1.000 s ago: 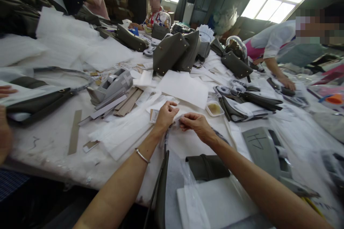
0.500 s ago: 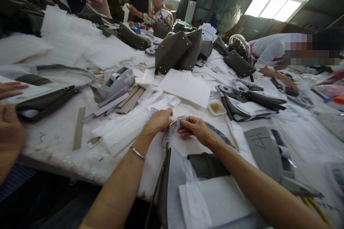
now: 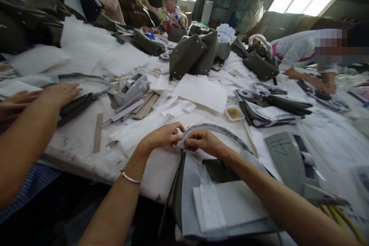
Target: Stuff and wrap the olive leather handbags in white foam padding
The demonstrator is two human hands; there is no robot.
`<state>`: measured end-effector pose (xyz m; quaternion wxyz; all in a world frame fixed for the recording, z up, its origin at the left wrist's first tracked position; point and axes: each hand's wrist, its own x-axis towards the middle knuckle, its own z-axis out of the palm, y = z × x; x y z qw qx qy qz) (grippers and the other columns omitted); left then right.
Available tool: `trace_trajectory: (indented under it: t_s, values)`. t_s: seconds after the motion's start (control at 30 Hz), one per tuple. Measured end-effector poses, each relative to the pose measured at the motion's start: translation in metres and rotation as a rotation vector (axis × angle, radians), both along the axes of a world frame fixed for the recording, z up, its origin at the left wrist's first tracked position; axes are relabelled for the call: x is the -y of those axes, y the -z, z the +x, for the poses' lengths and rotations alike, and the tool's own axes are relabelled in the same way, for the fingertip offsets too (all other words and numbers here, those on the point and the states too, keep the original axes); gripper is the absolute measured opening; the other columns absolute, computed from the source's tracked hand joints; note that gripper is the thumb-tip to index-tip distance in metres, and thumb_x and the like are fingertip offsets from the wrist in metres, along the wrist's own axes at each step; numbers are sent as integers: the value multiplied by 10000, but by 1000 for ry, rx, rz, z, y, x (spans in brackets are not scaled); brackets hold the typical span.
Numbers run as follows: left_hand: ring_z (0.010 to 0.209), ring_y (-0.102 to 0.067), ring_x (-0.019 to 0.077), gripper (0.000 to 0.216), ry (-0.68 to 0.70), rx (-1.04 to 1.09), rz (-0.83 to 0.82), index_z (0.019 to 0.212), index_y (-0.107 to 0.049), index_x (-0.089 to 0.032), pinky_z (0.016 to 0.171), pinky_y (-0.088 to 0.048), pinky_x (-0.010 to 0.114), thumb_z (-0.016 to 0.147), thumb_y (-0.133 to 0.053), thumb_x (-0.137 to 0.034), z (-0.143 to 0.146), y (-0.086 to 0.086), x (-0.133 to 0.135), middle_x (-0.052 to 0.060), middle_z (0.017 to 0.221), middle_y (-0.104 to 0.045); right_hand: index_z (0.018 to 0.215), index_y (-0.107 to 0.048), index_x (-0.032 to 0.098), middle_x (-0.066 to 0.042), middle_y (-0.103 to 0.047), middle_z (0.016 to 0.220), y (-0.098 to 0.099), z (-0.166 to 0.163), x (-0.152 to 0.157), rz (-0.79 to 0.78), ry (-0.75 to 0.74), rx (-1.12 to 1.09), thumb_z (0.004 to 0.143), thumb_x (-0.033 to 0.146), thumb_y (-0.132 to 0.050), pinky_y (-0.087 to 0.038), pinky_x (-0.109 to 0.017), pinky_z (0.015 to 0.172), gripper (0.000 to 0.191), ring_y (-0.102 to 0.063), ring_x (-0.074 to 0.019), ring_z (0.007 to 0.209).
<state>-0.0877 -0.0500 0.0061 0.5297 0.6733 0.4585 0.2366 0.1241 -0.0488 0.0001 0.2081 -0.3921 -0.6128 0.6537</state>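
Note:
A dark olive handbag (image 3: pixel 180 196) lies before me at the table edge, with pale sheeting and a white padded packet (image 3: pixel 242 203) taped over it. Its curved handle (image 3: pixel 230 132), wrapped in clear film, arcs away above the bag. Close together at the handle's left end are both my hands. My right hand (image 3: pixel 206 142) pinches the wrapped handle there. My left hand (image 3: pixel 163 136), with a silver bracelet on the wrist, has its fingers bent and closed at the same spot. What exactly lies between the left fingertips is partly hidden.
Grey tape dispensers (image 3: pixel 288 157) (image 3: pixel 132 88) stand right and left of me. Cardboard strips (image 3: pixel 145 105), white sheets (image 3: pixel 201 92), a small dish (image 3: pixel 234 113) and more olive bags (image 3: pixel 187 55) cover the table. A co-worker's arms (image 3: pixel 37 123) reach in at left; other people work around the table.
A small pale tag in my right fingers no longer shows; those fingers have moved slightly left onto the wrapped handle. The neighbour's arm at left has reached farther over their bag.

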Motion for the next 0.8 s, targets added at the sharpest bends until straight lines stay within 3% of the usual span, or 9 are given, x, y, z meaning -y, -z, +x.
trace_trajectory:
  t_s: [0.1,0.23,0.3,0.4,0.47,0.57,0.63,0.73,0.8]
  values:
    - [583,-590,134,299,-188,126,19,1031,-616,-162,549,-434,213,761,-593,-286,-6,8,20,-27,635,-622,738,-686,149,9,-621,622,1,-2,-5,77,-9,50,720,478,-762,-412,-232,552,338,-530,-102,554]
    - [560,-543,94,390,-441,406,42,1104,-571,-153,580,-450,216,781,-648,-357,3,18,27,-10,751,-652,1027,-676,166,60,-592,600,-4,-9,-8,264,-6,142,690,351,-797,-357,-211,517,402,-502,-97,545]
    - [543,-519,84,397,-460,422,82,1122,-574,-159,538,-426,204,788,-660,-356,12,18,28,-4,783,-657,1110,-670,179,85,-547,572,-6,-13,-11,317,-47,177,689,290,-790,-328,-201,496,452,-466,-86,526]
    - [647,-598,113,296,-435,289,247,1111,-625,-194,606,-474,213,835,-626,-303,25,12,35,1,812,-667,940,-725,178,73,-532,565,-5,-18,-16,285,-100,154,737,285,-724,-339,-191,479,230,-439,-72,510]
    - [788,-654,146,227,-396,164,397,1090,-658,-225,735,-515,246,884,-573,-271,32,10,45,21,888,-697,809,-719,168,52,-570,584,-3,-18,-17,209,-39,104,735,314,-714,-377,-190,474,164,-467,-75,513]
    - [920,-674,181,225,-366,32,535,1088,-670,-253,875,-520,297,937,-503,-268,38,17,64,46,999,-713,784,-708,157,24,-641,644,-2,-14,-14,76,122,37,672,345,-774,-437,-202,485,229,-522,-83,521]
    - [836,-684,166,241,-506,22,498,1140,-633,-251,822,-550,299,944,-502,-299,40,25,73,54,1054,-697,789,-704,149,15,-657,662,-3,-12,-11,20,171,-3,656,378,-798,-473,-218,511,280,-538,-81,516]
    - [672,-666,132,432,-770,113,286,1258,-522,-226,577,-562,254,875,-617,-400,37,31,74,80,1153,-650,777,-690,144,14,-655,660,-5,-11,-7,-6,166,-46,658,421,-806,-512,-237,551,323,-563,-87,528]
    - [606,-658,142,495,-736,168,88,1209,-541,-189,461,-517,231,826,-654,-481,34,28,69,80,1026,-683,774,-680,144,15,-651,655,-5,-13,-6,12,148,-41,657,421,-810,-518,-242,560,328,-583,-97,541]
